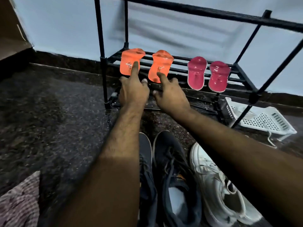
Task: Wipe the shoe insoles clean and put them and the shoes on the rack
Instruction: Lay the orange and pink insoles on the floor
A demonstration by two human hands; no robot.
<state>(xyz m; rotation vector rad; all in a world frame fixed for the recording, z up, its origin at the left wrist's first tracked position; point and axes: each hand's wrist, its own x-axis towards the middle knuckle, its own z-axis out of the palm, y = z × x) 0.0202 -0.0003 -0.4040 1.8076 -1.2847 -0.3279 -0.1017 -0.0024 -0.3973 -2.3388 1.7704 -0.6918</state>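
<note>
Both forearms reach over shoes (173, 174); forefingers touch orange insoles (161, 66).

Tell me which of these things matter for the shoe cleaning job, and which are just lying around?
Part of the job:
orange insoles, each touched by an index finger of the left hand or right hand
pink insoles
black rack
dark shoes
white shoe

Just lying about:
white basket on the floor
patterned cloth, possibly the wiping rag, cannot tell
</note>
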